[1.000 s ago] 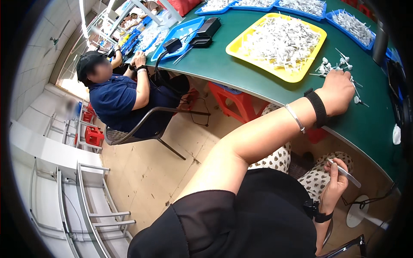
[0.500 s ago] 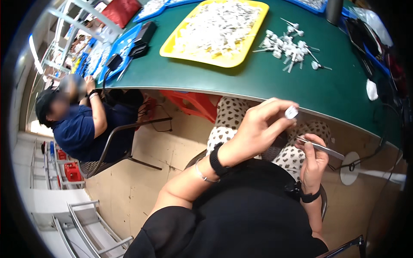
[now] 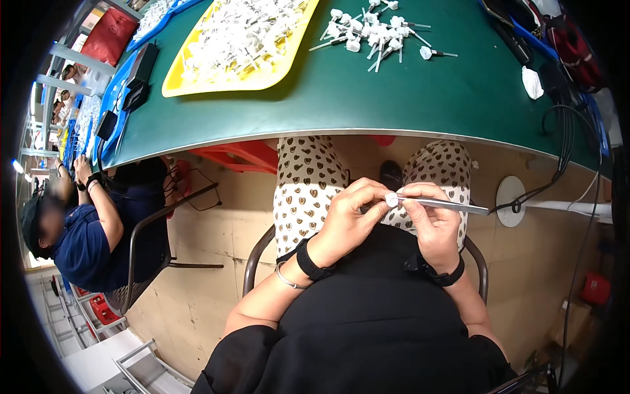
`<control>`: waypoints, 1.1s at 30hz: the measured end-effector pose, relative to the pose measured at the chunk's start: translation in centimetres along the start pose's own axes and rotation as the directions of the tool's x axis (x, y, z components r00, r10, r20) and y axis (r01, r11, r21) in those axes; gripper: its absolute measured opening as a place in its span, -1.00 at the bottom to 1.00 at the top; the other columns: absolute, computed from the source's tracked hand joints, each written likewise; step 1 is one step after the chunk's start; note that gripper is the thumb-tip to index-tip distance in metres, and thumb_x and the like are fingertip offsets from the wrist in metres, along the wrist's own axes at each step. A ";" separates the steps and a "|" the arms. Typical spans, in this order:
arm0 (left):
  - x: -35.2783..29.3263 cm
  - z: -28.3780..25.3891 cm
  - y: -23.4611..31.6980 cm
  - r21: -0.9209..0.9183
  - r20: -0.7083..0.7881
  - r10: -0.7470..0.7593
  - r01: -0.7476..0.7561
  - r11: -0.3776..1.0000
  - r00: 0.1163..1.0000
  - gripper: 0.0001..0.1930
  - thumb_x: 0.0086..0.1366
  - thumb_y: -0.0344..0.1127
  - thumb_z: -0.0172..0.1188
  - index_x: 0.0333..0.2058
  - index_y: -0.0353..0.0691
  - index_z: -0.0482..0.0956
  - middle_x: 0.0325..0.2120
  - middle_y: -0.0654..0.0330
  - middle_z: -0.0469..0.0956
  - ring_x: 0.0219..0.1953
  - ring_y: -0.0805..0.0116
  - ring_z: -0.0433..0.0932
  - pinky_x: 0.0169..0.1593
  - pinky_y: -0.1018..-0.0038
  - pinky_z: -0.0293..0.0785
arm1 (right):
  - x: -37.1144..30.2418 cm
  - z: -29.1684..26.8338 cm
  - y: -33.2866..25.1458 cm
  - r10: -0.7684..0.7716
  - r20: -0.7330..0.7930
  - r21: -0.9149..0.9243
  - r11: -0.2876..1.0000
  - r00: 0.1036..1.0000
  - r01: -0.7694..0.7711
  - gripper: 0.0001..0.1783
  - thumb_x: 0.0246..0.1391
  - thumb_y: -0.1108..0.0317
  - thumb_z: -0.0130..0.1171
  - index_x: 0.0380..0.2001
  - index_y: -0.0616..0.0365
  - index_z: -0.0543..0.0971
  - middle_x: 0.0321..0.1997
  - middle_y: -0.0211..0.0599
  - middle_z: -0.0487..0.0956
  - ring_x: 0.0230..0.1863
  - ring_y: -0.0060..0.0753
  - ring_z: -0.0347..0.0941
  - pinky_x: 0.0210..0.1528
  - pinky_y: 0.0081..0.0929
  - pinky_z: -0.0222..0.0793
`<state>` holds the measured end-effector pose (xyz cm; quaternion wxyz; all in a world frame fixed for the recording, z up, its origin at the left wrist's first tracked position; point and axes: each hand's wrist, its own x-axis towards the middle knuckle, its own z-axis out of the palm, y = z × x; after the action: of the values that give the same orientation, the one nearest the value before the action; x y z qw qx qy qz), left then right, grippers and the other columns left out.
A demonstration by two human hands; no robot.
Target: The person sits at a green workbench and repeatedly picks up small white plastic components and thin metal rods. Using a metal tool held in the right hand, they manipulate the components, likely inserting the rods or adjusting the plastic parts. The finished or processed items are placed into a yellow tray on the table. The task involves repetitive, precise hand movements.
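Over my lap, both hands [image 3: 394,217] pinch a white cap [image 3: 392,199] onto a metal pin [image 3: 453,206]; misaligned, it could slip floorward.

A green table [image 3: 407,98] spans twelve o'clock; a yellow tray [image 3: 197,84] of white parts sits at eleven; a seated co-worker in blue [image 3: 85,243] works at nine o'clock.
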<state>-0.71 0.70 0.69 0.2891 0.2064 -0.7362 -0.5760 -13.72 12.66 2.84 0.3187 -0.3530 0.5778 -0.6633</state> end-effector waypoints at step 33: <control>0.0 0.1 -0.6 -0.038 -0.015 -0.030 0.029 0.999 0.999 -0.91 0.27 -0.47 0.35 -0.27 -0.32 0.67 -0.30 0.16 0.63 -0.31 0.43 0.59 -0.25 0.52 0.54 | 0.5 0.4 0.6 -0.003 -0.018 -0.039 0.999 1.000 0.002 -0.89 0.27 0.58 0.18 -0.16 0.31 0.59 -0.20 -0.33 0.59 -0.31 -0.68 0.47 -0.31 -0.68 0.38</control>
<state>-0.77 0.64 0.11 0.2902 0.2163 -0.7197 -0.5924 -13.67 11.97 2.33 0.3057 -0.3541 0.5930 -0.6554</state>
